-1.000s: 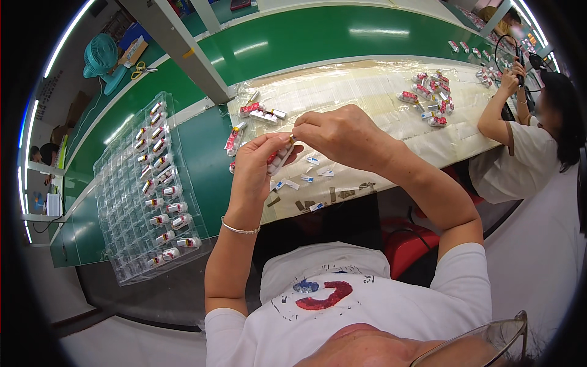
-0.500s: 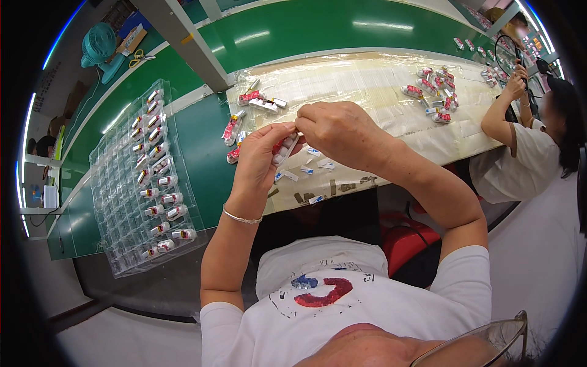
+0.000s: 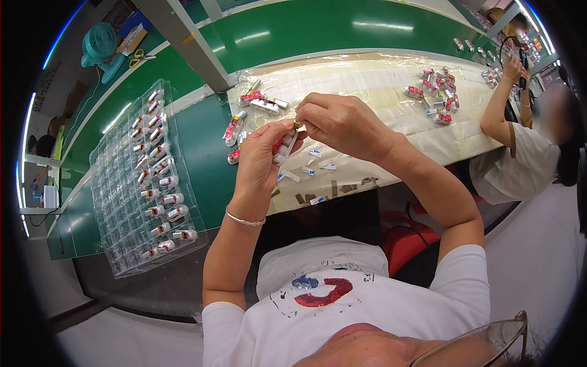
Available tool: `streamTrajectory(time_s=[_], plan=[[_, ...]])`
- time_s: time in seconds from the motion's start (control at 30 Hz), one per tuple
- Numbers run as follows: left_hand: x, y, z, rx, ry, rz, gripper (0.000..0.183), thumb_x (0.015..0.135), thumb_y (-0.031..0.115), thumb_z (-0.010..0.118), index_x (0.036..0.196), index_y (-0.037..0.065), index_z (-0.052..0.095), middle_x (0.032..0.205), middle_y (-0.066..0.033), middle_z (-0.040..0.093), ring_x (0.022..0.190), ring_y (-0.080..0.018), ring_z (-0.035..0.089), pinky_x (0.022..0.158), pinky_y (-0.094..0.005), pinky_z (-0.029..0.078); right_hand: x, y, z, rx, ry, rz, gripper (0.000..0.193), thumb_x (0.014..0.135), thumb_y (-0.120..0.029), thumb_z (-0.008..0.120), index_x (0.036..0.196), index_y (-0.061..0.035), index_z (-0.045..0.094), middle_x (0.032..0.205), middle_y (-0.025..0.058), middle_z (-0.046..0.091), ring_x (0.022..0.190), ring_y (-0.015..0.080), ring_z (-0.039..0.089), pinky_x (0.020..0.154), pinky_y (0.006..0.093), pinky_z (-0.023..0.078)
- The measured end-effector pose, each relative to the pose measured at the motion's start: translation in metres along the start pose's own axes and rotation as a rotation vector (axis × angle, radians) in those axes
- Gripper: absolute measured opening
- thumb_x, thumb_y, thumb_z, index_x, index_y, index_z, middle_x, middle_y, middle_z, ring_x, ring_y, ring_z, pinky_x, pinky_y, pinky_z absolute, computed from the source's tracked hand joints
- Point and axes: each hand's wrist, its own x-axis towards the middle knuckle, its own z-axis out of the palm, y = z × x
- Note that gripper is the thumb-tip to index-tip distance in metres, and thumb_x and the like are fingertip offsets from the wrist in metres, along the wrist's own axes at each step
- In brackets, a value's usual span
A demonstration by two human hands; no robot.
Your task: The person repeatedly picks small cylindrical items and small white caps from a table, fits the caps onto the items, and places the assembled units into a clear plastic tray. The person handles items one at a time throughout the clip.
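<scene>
My left hand [image 3: 263, 147] is closed round a small clear bottle [image 3: 282, 150] with red print and white rounded pieces showing through its side. At the bottle's upper end, where a bit of gold and white shows, the fingertips of my right hand [image 3: 348, 128] are pinched together. What exactly those fingertips grip is mostly hidden. Just beyond my left hand, several similar red-and-white bottles with silver caps [image 3: 266, 105] lie loose on the taped mat [image 3: 342, 79]. Small white-and-blue slips [image 3: 309, 170] are scattered on the mat close to my hands.
A clear plastic tray [image 3: 116, 202] on the left holds several capped bottles in its right-hand compartments. Another pile of bottles [image 3: 437, 92] lies at the mat's right. A metal post [image 3: 183, 46] rises behind the tray. A co-worker [image 3: 520, 140] sits at the right; a teal fan [image 3: 99, 46] stands far left.
My right hand has lifted and turned slightly at the bottle's upper end, uncovering a gold-and-white bit there. My left hand keeps its hold. The co-worker's hands have shifted.
</scene>
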Motion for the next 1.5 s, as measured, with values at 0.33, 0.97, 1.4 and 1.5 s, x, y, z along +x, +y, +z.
streamTrajectory(time_s=[0.33, 0.97, 1.4, 1.5], plan=[[0.003, -0.005, -0.004, 0.048, 0.014, 0.049, 0.014, 0.09, 0.011, 0.065, 0.093, -0.003, 0.067, 0.089, -0.0116, 0.069, 0.082, -0.0188, 0.069, 0.077, -0.0298, 0.06, 0.001, -0.001, -0.001, -0.075, -0.075, -0.033, 0.012, 0.08, -0.007, 0.067, 0.079, -0.003, 0.056, 0.08, 0.0073, 0.059, 0.071, 0.0241, 0.065, 0.058, 0.033, 0.054], [-0.011, 0.003, -0.01, 0.032, 0.018, 0.026, 0.025, 0.09, 0.017, 0.064, 0.106, -0.002, 0.065, 0.101, -0.0154, 0.07, 0.089, -0.024, 0.071, 0.076, -0.0301, 0.06, -0.036, 0.031, -0.003, 0.544, -0.026, 0.478, 0.017, 0.094, -0.007, 0.058, 0.107, 0.0005, 0.067, 0.102, 0.0031, 0.065, 0.091, 0.0086, 0.06, 0.08, 0.0225, 0.05], [-0.02, -0.003, -0.001, 0.006, -0.124, 0.084, 0.026, 0.093, 0.014, 0.062, 0.116, 0.0, 0.06, 0.107, -0.0107, 0.067, 0.096, -0.0202, 0.069, 0.081, -0.0282, 0.056, -0.027, -0.016, 0.028, 1.36, 0.286, 0.723, 0.023, 0.092, -0.016, 0.066, 0.11, -0.0016, 0.065, 0.092, 0.0025, 0.067, 0.078, 0.007, 0.059, 0.07, 0.0217, 0.048], [-0.026, -0.005, 0.003, 0.034, -0.157, 0.188, 0.03, 0.091, 0.009, 0.063, 0.119, 0.0, 0.059, 0.115, -0.0103, 0.064, 0.101, -0.0167, 0.064, 0.086, -0.0269, 0.052, -0.027, -0.015, 0.028, 1.429, 0.361, 0.706, 0.025, 0.091, -0.015, 0.066, 0.112, -0.0014, 0.064, 0.092, 0.0033, 0.067, 0.079, 0.0071, 0.06, 0.071, 0.0217, 0.049]])
